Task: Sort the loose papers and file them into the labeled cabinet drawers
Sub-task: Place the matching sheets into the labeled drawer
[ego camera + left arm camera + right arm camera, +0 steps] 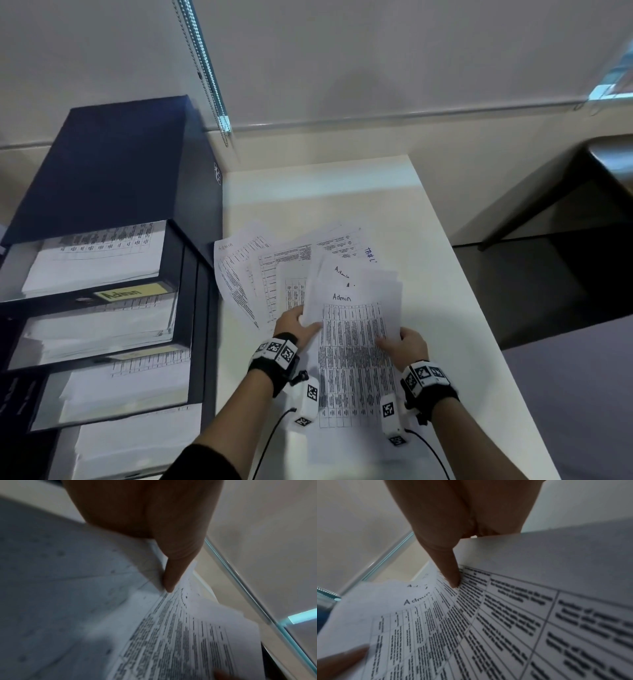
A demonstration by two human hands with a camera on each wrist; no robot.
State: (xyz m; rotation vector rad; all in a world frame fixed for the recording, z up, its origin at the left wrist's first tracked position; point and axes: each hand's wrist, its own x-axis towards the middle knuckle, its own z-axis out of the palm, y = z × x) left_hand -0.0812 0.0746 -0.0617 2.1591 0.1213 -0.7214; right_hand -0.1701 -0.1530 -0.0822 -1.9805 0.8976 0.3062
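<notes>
A sheaf of printed table sheets headed "Admin" (352,329) is held up over the white table (394,192). My left hand (296,325) grips its left edge, thumb on top (171,574). My right hand (404,346) grips its right edge, thumb (452,572) pressed on the print. More loose papers (260,270) lie fanned on the table behind the sheaf. The dark cabinet (113,171) stands to the left, with several drawers pulled out and holding paper. Its top drawer (92,263) carries a yellow "Admin" label (123,293).
The table's right edge (479,308) drops to a dark floor. A dark bench or table (599,171) stands at the far right. A blind chain (202,68) hangs by the wall above the cabinet.
</notes>
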